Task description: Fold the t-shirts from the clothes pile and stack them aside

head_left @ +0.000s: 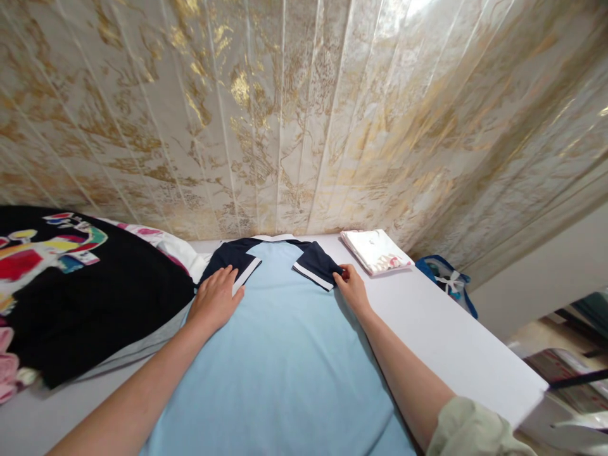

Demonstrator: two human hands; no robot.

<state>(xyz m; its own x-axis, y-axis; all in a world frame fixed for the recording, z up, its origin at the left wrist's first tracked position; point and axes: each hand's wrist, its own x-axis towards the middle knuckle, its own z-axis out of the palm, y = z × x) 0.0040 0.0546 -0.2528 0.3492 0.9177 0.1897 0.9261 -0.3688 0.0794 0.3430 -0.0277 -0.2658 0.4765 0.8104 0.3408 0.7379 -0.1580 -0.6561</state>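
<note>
A light blue shirt (pixel 280 354) with navy shoulders and sleeves lies spread face down or back up, I cannot tell which, on a white table. Both navy sleeves, trimmed with a white band, are folded inward over the body. My left hand (pixel 217 297) rests flat on the left sleeve and the shirt's side, its fingers stretched out. At the other side, my right hand (pixel 352 286) pinches the shirt's edge by the outer corner of the right sleeve (pixel 317 263), thumb and fingers together.
A folded white garment (pixel 376 252) lies at the back right of the table (pixel 427 323). Left of the shirt is a heap with a black printed garment (pixel 128 297) on top. A blue-edged bag (pixel 446 278) sits beyond the right edge. Gold-patterned curtains (pixel 266 126) hang behind.
</note>
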